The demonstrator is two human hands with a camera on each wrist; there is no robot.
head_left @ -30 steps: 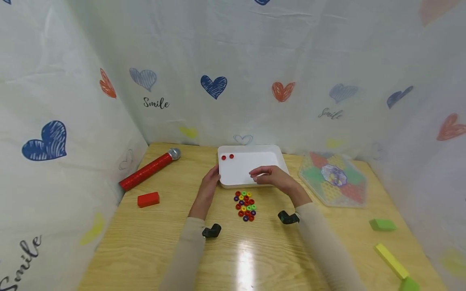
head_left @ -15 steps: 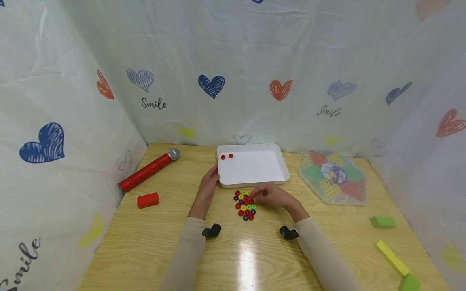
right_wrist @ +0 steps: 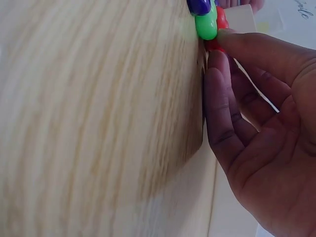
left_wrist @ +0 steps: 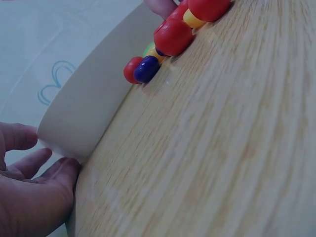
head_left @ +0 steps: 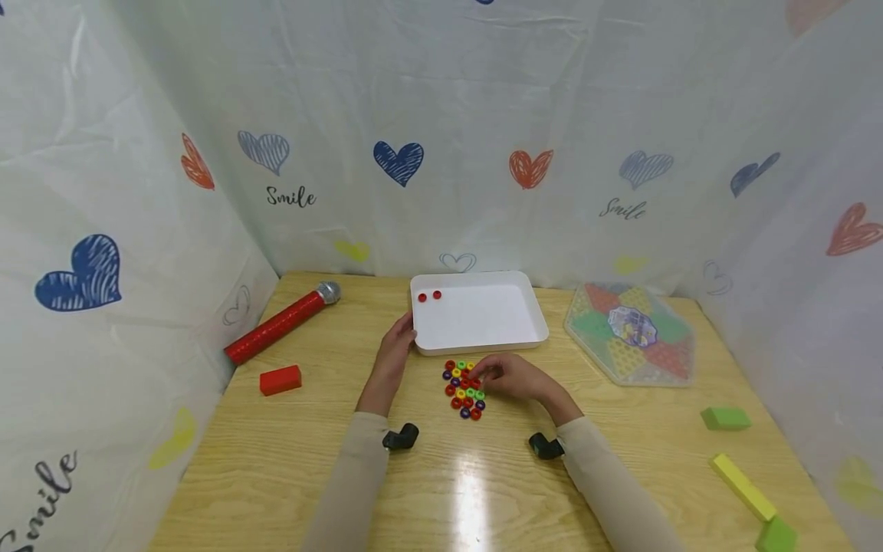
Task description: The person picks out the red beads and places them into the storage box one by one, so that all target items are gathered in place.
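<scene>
My left hand (head_left: 392,356) rests against the left side of a shallow white tray (head_left: 479,346), relaxed fingers and thumb touching its near corner. Two red ring beads (head_left: 437,294) lie in the tray's far left part. In front of the tray, a cluster of red, yellow, green and purple ring beads (head_left: 456,402) lies on the table. My right hand (head_left: 513,377) is at the right edge of this cluster. In the right wrist view, its thumb and index fingertips pinch a red bead (right_wrist: 214,45) beside a green bead (right_wrist: 207,26).
A red toy microphone (head_left: 276,330) and a red block (head_left: 280,379) lie left on the wooden table (head_left: 262,475). At the right are a six-sided game board (head_left: 631,337), a yellow block (head_left: 742,487) and two green blocks (head_left: 726,419). Printed curtains enclose the back and sides.
My right hand has moved from over the tray down toward me to the bead cluster, where its fingertips now pinch a red bead. The left hand stays at the tray.
</scene>
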